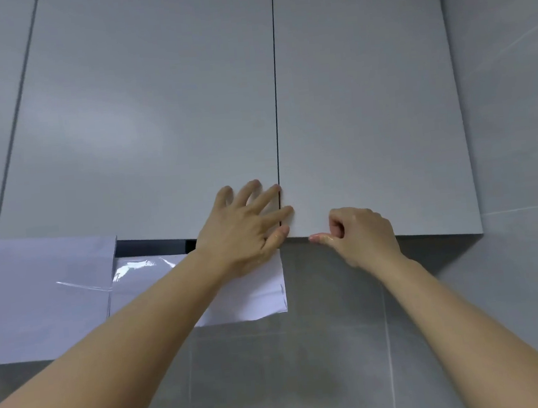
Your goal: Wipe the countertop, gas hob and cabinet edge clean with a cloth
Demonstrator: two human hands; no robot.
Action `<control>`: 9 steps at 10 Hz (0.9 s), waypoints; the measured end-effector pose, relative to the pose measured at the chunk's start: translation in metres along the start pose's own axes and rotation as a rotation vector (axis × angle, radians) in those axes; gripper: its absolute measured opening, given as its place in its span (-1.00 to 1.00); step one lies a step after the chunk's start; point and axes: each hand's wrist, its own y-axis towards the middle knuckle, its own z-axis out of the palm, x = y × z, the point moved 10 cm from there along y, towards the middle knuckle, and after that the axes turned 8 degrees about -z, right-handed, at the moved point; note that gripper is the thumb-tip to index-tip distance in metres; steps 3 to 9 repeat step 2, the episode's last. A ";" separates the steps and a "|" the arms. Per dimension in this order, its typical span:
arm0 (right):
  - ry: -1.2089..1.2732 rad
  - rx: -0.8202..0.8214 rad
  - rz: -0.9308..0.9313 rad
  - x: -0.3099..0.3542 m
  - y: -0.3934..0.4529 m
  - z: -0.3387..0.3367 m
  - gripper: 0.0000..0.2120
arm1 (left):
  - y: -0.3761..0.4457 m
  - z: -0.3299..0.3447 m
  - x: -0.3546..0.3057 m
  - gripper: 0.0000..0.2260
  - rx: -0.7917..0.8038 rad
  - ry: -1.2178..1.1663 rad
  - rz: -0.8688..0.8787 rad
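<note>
Your left hand point(247, 229) is lying flat with its fingers spread against the lower corner of the left cabinet door point(141, 117), fingertips reaching to the dark seam between the two doors, and it is gripping nothing. Your right hand point(359, 238) is curling into a loose fist just under the bottom edge of the right cabinet door point(370, 111), thumb stretched along that edge and touching it; no cloth is showing in it, and both thumbs are looking wet. You are looking steeply upward, so the cabinet edge point(395, 233) is sitting right at your fingertips, while the countertop and gas hob are lying outside the view and the cloth is not showing anywhere.

Further out, white sheets with clear tape point(82, 287) are covering something below the left cabinets, and grey wall tiles point(309, 364) are running down behind your forearms.

Judging progress is hard: the door faces are looking clean, but whether the counter and hob are wiped cannot be told, and with no cloth in hand the edge seems to be getting a check by touch rather than a wipe.
</note>
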 end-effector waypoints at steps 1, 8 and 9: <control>0.050 0.016 0.019 0.002 -0.012 0.001 -0.53 | -0.004 0.005 -0.002 -0.51 0.019 0.001 -0.041; 0.477 -0.104 0.087 0.004 -0.025 -0.033 -0.54 | -0.004 0.009 0.000 -0.46 0.038 -0.006 -0.060; 0.477 -0.104 0.087 0.004 -0.025 -0.033 -0.54 | -0.004 0.009 0.000 -0.46 0.038 -0.006 -0.060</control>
